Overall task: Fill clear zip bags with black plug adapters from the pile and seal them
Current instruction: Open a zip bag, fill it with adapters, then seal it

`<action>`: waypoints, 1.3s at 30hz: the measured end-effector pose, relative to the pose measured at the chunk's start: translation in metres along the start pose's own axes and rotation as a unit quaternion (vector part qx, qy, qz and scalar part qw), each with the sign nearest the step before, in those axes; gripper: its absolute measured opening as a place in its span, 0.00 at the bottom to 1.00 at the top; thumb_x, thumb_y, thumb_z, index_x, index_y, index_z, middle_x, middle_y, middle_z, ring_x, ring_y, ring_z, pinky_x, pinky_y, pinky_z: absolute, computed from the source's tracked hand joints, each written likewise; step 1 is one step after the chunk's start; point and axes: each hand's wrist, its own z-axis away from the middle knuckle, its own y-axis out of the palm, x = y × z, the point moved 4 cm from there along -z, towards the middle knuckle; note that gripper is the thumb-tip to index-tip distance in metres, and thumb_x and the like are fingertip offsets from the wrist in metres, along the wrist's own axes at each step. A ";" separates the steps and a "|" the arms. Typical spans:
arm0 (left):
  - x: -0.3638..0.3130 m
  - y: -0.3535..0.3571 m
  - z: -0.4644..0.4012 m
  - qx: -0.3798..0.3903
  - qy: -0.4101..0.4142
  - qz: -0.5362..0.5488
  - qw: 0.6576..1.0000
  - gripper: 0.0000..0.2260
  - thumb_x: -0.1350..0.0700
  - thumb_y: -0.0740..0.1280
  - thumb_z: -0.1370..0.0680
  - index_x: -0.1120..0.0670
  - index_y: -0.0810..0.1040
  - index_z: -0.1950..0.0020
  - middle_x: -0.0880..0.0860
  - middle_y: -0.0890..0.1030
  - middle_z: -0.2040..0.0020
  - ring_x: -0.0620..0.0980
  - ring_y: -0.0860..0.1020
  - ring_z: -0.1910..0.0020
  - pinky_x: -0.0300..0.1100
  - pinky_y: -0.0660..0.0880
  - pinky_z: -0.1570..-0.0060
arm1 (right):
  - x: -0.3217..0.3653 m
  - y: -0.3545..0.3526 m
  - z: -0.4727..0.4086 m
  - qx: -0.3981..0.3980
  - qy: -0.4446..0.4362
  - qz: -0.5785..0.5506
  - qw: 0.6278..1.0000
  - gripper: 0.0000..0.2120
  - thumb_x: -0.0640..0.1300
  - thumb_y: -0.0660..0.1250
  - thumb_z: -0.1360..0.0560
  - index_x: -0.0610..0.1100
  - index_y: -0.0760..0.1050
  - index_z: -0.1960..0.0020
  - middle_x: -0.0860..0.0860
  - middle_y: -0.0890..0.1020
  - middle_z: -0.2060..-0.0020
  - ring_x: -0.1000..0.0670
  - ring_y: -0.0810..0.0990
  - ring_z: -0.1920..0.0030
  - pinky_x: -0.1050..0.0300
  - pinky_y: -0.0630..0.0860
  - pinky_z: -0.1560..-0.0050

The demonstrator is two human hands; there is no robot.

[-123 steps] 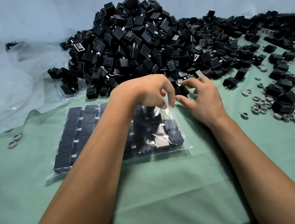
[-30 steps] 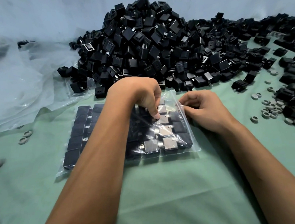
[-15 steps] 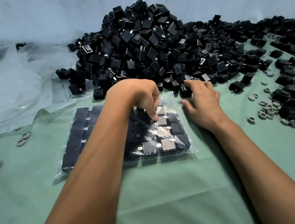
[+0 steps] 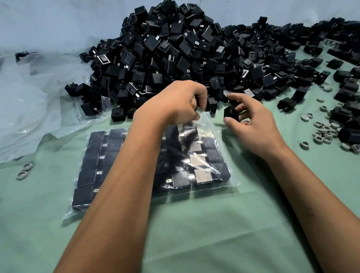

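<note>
My left hand (image 4: 177,103) pinches the zip bag (image 4: 216,134) mouth, lifting its far edge; my right hand (image 4: 255,122) curls around one black adapter (image 4: 231,113) just beside that opening, the pile (image 4: 182,60) beyond both.

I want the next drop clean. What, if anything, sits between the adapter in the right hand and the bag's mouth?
Nothing visible blocks it. The right hand pinches an adapter just right of the zip bag, whose top edge the left hand grips and lifts.
</note>
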 end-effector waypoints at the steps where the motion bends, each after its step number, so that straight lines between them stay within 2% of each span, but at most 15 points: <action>1: -0.001 0.001 -0.002 -0.005 0.010 0.003 1.000 0.11 0.64 0.74 0.25 0.48 0.82 0.51 0.51 0.78 0.56 0.45 0.73 0.63 0.40 0.72 0.60 | -0.002 0.000 0.000 0.000 0.010 -0.009 1.000 0.20 0.46 0.75 0.25 0.57 0.79 0.35 0.51 0.78 0.49 0.54 0.77 0.56 0.61 0.76 0.50; 4: -0.003 0.009 -0.005 0.023 0.028 -0.007 0.999 0.16 0.65 0.71 0.22 0.42 0.84 0.47 0.45 0.73 0.54 0.41 0.72 0.59 0.41 0.73 0.56 | -0.007 0.001 0.000 0.005 0.037 -0.029 0.999 0.12 0.50 0.78 0.26 0.55 0.81 0.45 0.52 0.81 0.51 0.55 0.77 0.60 0.59 0.77 0.53; 8: -0.003 0.018 -0.007 0.040 0.046 -0.020 0.998 0.17 0.66 0.69 0.21 0.44 0.86 0.44 0.35 0.67 0.55 0.33 0.71 0.57 0.33 0.68 0.54 | -0.008 0.001 0.001 0.002 0.044 -0.074 0.996 0.11 0.49 0.79 0.26 0.51 0.77 0.50 0.56 0.83 0.57 0.58 0.81 0.59 0.60 0.77 0.55; 11: -0.003 0.019 -0.007 0.041 0.057 -0.027 0.997 0.14 0.64 0.71 0.21 0.45 0.87 0.46 0.35 0.68 0.56 0.33 0.71 0.58 0.28 0.65 0.58 | -0.006 0.003 0.002 0.023 0.042 -0.092 0.995 0.08 0.48 0.78 0.26 0.52 0.81 0.50 0.52 0.85 0.57 0.51 0.83 0.57 0.54 0.80 0.53; 14: -0.003 0.018 -0.007 0.043 0.069 -0.026 0.996 0.12 0.63 0.74 0.23 0.45 0.87 0.48 0.35 0.69 0.55 0.32 0.71 0.56 0.30 0.66 0.56 | 0.001 0.009 0.005 0.073 0.069 -0.219 0.971 0.03 0.42 0.73 0.21 0.48 0.83 0.48 0.43 0.85 0.61 0.46 0.85 0.63 0.53 0.83 0.62; 16: -0.005 0.016 -0.006 0.052 0.079 -0.021 0.995 0.10 0.62 0.75 0.24 0.46 0.87 0.49 0.35 0.70 0.55 0.29 0.71 0.57 0.27 0.65 0.58 | 0.003 0.011 0.006 0.097 0.074 -0.257 0.959 0.06 0.37 0.69 0.19 0.44 0.84 0.48 0.38 0.85 0.58 0.47 0.87 0.59 0.56 0.84 0.56; 18: -0.007 0.016 -0.005 0.062 0.086 -0.023 0.994 0.09 0.60 0.76 0.24 0.47 0.87 0.50 0.35 0.71 0.55 0.28 0.71 0.57 0.25 0.64 0.59 | 0.004 0.011 0.007 0.122 0.067 -0.257 0.956 0.07 0.36 0.71 0.21 0.44 0.84 0.46 0.36 0.86 0.54 0.45 0.88 0.56 0.53 0.84 0.49; 20: -0.008 0.015 -0.004 0.068 0.089 -0.027 0.993 0.08 0.60 0.77 0.25 0.47 0.87 0.51 0.35 0.72 0.54 0.29 0.71 0.56 0.28 0.64 0.58 | 0.003 0.009 0.006 0.129 0.049 -0.227 0.964 0.12 0.36 0.76 0.25 0.47 0.85 0.43 0.42 0.86 0.53 0.47 0.86 0.55 0.54 0.83 0.49; 22: -0.008 0.015 -0.004 0.068 0.092 -0.029 0.993 0.07 0.59 0.77 0.26 0.48 0.87 0.52 0.36 0.73 0.54 0.30 0.71 0.55 0.30 0.65 0.57 | 0.000 0.006 0.005 0.117 0.025 -0.167 0.979 0.16 0.39 0.80 0.29 0.50 0.85 0.43 0.55 0.85 0.57 0.56 0.82 0.58 0.66 0.78 0.55; 23: -0.007 0.015 -0.004 0.066 0.092 -0.027 0.993 0.07 0.59 0.77 0.26 0.48 0.87 0.52 0.37 0.73 0.54 0.31 0.71 0.54 0.31 0.66 0.57 | 0.000 0.005 0.004 0.117 0.017 -0.153 0.981 0.17 0.40 0.81 0.30 0.51 0.86 0.43 0.59 0.84 0.60 0.59 0.80 0.60 0.68 0.75 0.57; 24: -0.007 0.015 -0.004 0.063 0.091 -0.024 0.994 0.07 0.59 0.77 0.26 0.48 0.87 0.53 0.37 0.73 0.54 0.31 0.71 0.54 0.32 0.66 0.57 | 0.000 0.005 0.004 0.122 0.016 -0.154 0.980 0.17 0.41 0.82 0.31 0.51 0.86 0.43 0.60 0.84 0.60 0.59 0.78 0.61 0.67 0.75 0.58; 27: -0.007 0.014 -0.005 0.054 0.092 -0.015 0.994 0.07 0.59 0.78 0.26 0.47 0.87 0.53 0.38 0.74 0.53 0.32 0.72 0.52 0.33 0.68 0.56 | 0.002 0.009 0.004 0.146 0.013 -0.187 0.971 0.17 0.41 0.82 0.30 0.50 0.86 0.43 0.52 0.88 0.53 0.49 0.83 0.56 0.50 0.80 0.49; 30: -0.007 0.013 -0.006 0.048 0.092 -0.010 0.995 0.07 0.58 0.78 0.27 0.46 0.87 0.54 0.39 0.75 0.52 0.33 0.72 0.51 0.34 0.68 0.55 | 0.004 0.015 0.006 0.149 0.001 -0.202 0.968 0.15 0.42 0.81 0.30 0.48 0.86 0.44 0.50 0.88 0.51 0.41 0.86 0.49 0.43 0.81 0.43; 35: -0.005 0.013 -0.006 0.043 0.097 -0.010 0.994 0.08 0.57 0.78 0.27 0.44 0.86 0.55 0.39 0.75 0.53 0.34 0.73 0.52 0.32 0.67 0.57 | 0.006 0.023 0.008 0.158 -0.004 -0.225 0.962 0.13 0.42 0.81 0.29 0.47 0.86 0.45 0.51 0.88 0.52 0.51 0.86 0.53 0.54 0.80 0.47; 39: 0.002 0.004 -0.006 -0.011 0.072 0.027 0.997 0.07 0.57 0.76 0.26 0.45 0.86 0.52 0.43 0.76 0.56 0.38 0.71 0.64 0.33 0.68 0.62 | 0.006 0.024 0.007 0.150 0.005 -0.220 0.964 0.14 0.40 0.80 0.28 0.48 0.86 0.43 0.52 0.88 0.51 0.53 0.85 0.54 0.54 0.82 0.49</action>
